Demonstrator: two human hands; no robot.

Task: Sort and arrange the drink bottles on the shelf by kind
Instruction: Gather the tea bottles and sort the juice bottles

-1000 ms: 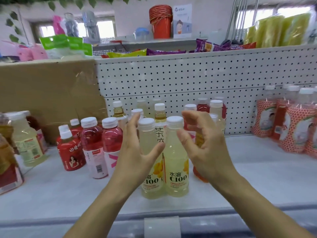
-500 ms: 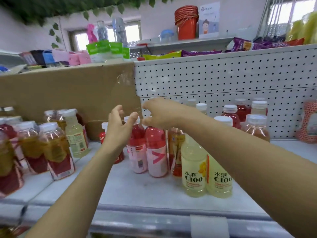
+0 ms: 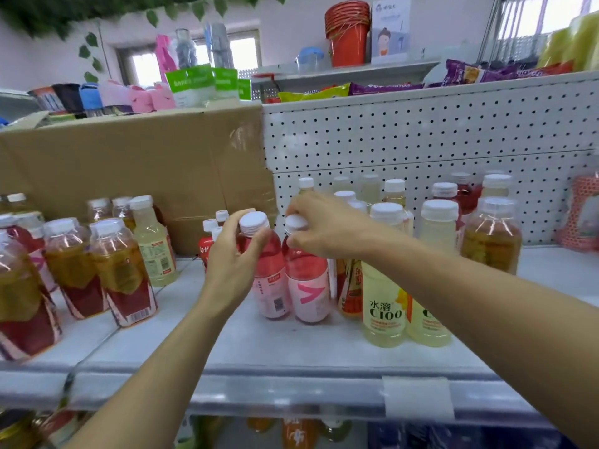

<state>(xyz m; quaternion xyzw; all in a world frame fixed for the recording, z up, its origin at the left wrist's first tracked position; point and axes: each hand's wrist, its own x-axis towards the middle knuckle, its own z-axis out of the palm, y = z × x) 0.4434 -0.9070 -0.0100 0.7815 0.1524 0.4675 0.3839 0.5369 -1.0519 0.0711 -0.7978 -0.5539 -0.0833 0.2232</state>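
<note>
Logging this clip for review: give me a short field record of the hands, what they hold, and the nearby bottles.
left hand: grips left pink bottle below its cap
right hand: pinches cap of right pink bottle
pink pair: standing side by side on shelf
C100 bottles: two, pale yellow, right of the pink pair
amber bottles: grouped at left, before cardboard box

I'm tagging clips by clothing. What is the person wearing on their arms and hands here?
Nothing shows: the left hand and right hand are bare, without gloves or a watch, and both forearms are uncovered to the frame's edge.
</note>
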